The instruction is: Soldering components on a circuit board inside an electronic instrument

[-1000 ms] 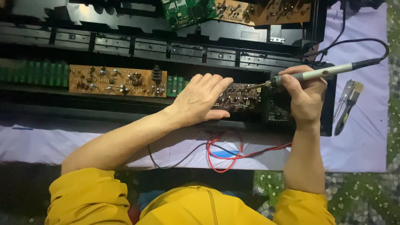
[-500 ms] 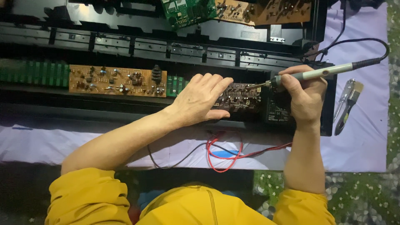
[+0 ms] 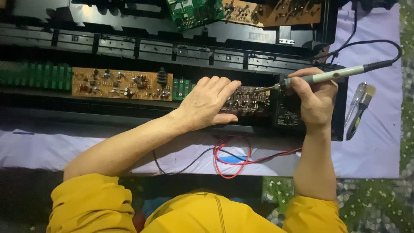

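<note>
- Nearest to us, our yellow sleeves (image 3: 90,203) fill the bottom edge, with a flower-patterned cloth (image 3: 371,203) showing at the lower right.
- Just beyond, red and black wires (image 3: 230,157) loop across the pale lilac sheet (image 3: 379,142) spread under the work.
- Our left hand (image 3: 207,103) lies flat and spread, fingers fairly wide, palm down on the front edge of the long black chassis (image 3: 129,112), with the fingertips touching the small dark circuit board (image 3: 250,101).
- Our right hand (image 3: 315,101) is closed around the grey handle of a soldering iron (image 3: 327,77); its tip points left and meets the upper right part of that dark board, which sits in the chassis between our two hands.
- Just under the right hand, a black block carries a small rectangular label with pale print (image 3: 286,116); we cannot make out more of it.
- To the right, on the sheet, a screwdriver (image 3: 355,101) and a small brush (image 3: 360,112) lie side by side, apart from the hand.
- Left of the left hand sits a long tan circuit board (image 3: 120,84), with a row of green parts (image 3: 34,75) beyond its left end.
- The iron's black cord (image 3: 366,43) arcs off up and to the right.
- Farthest away, a green circuit board (image 3: 194,11) and a brown circuit board (image 3: 276,11) rest along the top edge, a small white rectangular sticker (image 3: 258,36) below them.
</note>
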